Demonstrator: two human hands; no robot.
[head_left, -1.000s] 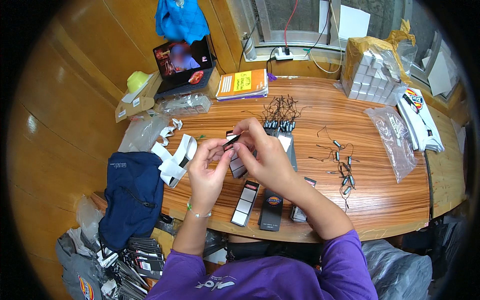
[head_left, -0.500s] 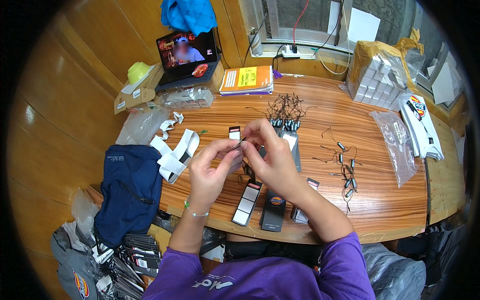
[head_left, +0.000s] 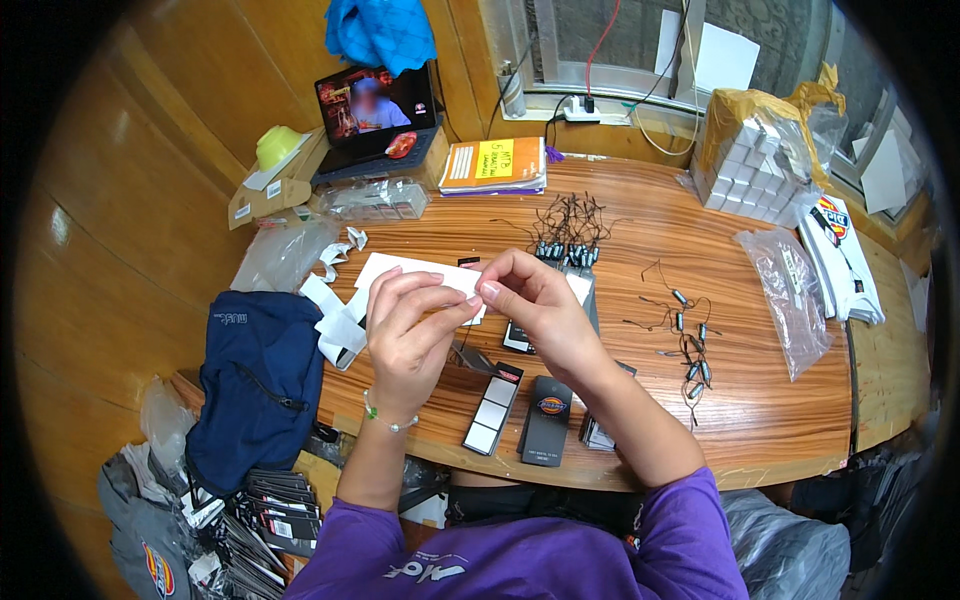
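Between my hands, over the middle of the table, a white paper strip stretches out. My left hand has its fingers along the strip, closed on it from the front. At the strip's right end, my right hand pinches with thumb and forefinger. A dark hang tag hangs below my left fingers; how it is held is hidden. Nearer me lie a black tag with white panels and a dark grey tag stack. Another tag pile is partly covered by my right forearm.
Corded black tag fasteners lie bunched beyond my hands, with several loose ones to the right. Crumpled white strips and a navy cloth bag are at left. A laptop, notebooks and wrapped white boxes stand behind.
The white strip now spreads out between my hands, where a small dark piece was pinched before. My left fingers have straightened along it, and the dark tag has dropped below them.
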